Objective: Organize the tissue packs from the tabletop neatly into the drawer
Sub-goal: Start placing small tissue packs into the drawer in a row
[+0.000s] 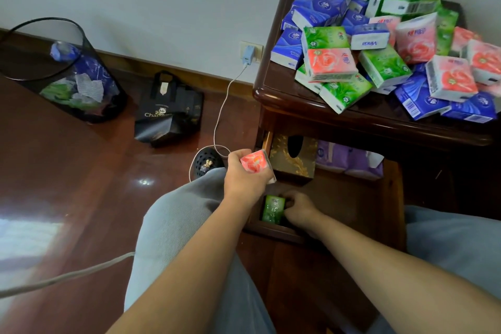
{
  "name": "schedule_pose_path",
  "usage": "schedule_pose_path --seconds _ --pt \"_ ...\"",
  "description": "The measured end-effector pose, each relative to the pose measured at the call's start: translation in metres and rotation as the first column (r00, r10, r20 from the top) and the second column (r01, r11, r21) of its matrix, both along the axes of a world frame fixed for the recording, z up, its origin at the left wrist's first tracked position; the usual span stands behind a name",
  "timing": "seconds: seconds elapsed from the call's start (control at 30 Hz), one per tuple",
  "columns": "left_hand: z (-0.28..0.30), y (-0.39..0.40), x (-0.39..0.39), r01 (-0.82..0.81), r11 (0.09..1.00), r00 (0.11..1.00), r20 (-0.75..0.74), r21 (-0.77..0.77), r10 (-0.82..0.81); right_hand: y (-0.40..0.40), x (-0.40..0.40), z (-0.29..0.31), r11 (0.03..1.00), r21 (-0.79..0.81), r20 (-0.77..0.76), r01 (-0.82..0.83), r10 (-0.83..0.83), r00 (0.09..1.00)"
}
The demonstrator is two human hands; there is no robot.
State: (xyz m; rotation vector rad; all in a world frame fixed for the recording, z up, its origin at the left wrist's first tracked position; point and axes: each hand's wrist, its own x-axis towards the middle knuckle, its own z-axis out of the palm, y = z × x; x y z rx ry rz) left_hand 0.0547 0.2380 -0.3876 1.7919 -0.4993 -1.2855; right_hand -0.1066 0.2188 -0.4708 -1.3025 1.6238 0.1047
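tissue packs being moved into an open drawer

head view: a pink tissue pack is gripped in the left hand, held above the front left edge of the open drawer. a green tissue pack is stood on edge in the drawer's front left corner, and it is pinched by the curled fingers of the right hand down inside the drawer. a gold patterned tissue box and purple packs are seen at the back of the drawer. a loose heap of blue, green and pink packs is piled on the nightstand top. a mesh bin, a black bag and a charger cable are seen on the floor at left.
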Motion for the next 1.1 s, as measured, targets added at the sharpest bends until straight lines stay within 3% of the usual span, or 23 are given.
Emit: schedule_pose_path --seconds 0.13,0.3,0.43,0.5,0.57,0.67,0.83,0.9,0.97,1.03,1.1 --pt "0.005 0.000 -0.002 -0.025 0.999 0.999 -0.028 0.020 0.026 0.000 0.005 0.002 0.997 0.056 0.116 -0.052 0.045 0.992" --pt "0.010 0.000 -0.004 -0.017 1.000 0.991 -0.136 -0.011 0.015 -0.005 0.002 0.012 0.991 0.115 0.137 -0.071 0.055 0.989" --pt "0.011 0.005 -0.010 0.088 0.993 0.986 -0.137 -0.073 -0.098 -0.012 -0.007 0.030 0.996 -0.050 0.217 0.079 -0.067 0.974" --pt "0.011 0.005 -0.013 0.122 0.988 0.985 -0.109 -0.095 -0.133 -0.016 -0.010 0.046 0.950 -0.050 0.382 0.307 -0.266 0.885" --pt "0.011 0.005 -0.016 0.146 0.985 0.983 -0.098 -0.091 -0.155 -0.019 -0.014 0.060 0.904 0.092 0.511 0.419 -0.403 0.759" --pt "0.012 0.003 -0.020 0.159 0.985 0.977 -0.131 -0.072 -0.168 -0.019 -0.019 0.073 0.885 0.242 0.597 0.398 -0.459 0.658" --pt "0.016 0.002 -0.027 0.148 0.988 0.957 -0.247 -0.041 -0.154 -0.010 -0.027 0.082 0.897 0.250 0.631 0.364 -0.436 0.642" --pt "0.014 0.003 -0.029 0.182 0.983 0.952 -0.247 -0.020 -0.181 -0.006 -0.029 0.083 0.921 0.123 0.642 0.371 -0.358 0.677" --pt "0.012 0.003 -0.029 0.191 0.981 0.958 -0.222 0.013 -0.184 -0.005 -0.035 0.082 0.929 -0.198 0.586 0.313 -0.144 0.798" --pt "0.009 0.003 -0.027 0.169 0.984 0.962 -0.226 0.055 -0.153 -0.004 -0.044 0.082 0.857 -0.506 0.408 0.098 0.138 0.902" --pt "0.007 0.002 -0.026 0.153 0.983 0.962 -0.243 0.100 -0.125 -0.005 -0.053 0.083 0.751 -0.653 0.260 -0.095 0.340 0.904"
